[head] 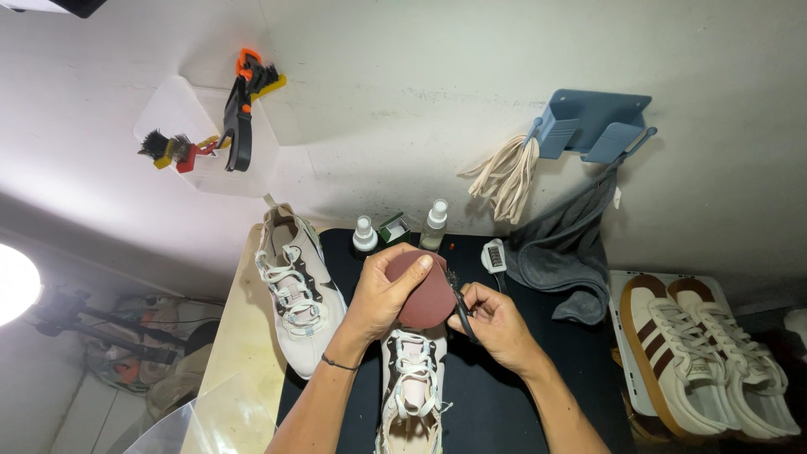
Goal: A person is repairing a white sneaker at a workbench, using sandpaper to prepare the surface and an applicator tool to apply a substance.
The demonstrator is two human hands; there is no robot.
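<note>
My left hand (382, 296) grips a round reddish-brown disc (420, 290), like a sanding pad, with thumb and fingers over its left edge. My right hand (492, 318) is closed on a small black tool (461, 313) whose tip meets the disc's right edge. Below both hands lies a white laced sneaker (412, 387) on the black mat (521, 403), toe pointing away from me. Its match, a second white sneaker (294, 290), rests to the left, partly on the pale wooden table top (239, 336).
Two spray bottles (364, 235) (434, 225) and a small green box (392, 228) stand at the mat's back edge. A grey cloth (559, 252) and laces (508, 176) hang from a blue wall holder (593, 126). Brushes (239, 118) hang left. Striped sneakers (706, 353) sit right.
</note>
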